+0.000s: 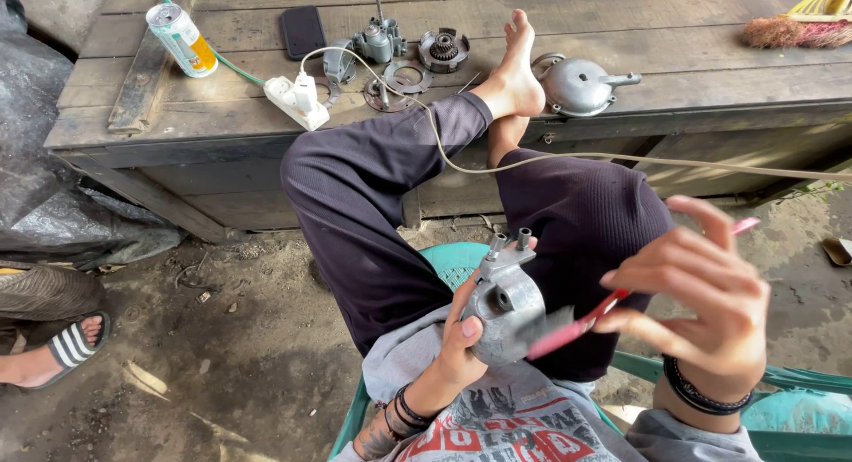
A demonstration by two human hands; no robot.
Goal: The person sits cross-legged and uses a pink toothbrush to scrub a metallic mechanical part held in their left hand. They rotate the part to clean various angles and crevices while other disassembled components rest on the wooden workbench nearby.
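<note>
Two hands are engaged over the lap, well below the wooden bench (621, 36). The grey metal housing (506, 304) is clamped in the left hand (463, 342), its two ports pointing up toward the bench. To the housing's right, the right hand (701, 289) is closed on a red-handled tool (590, 317). The tool's long axis slants down-left, its tip touching the housing.

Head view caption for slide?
Left hand holds a grey metal housing; right hand works it with a red-handled brush.
</note>
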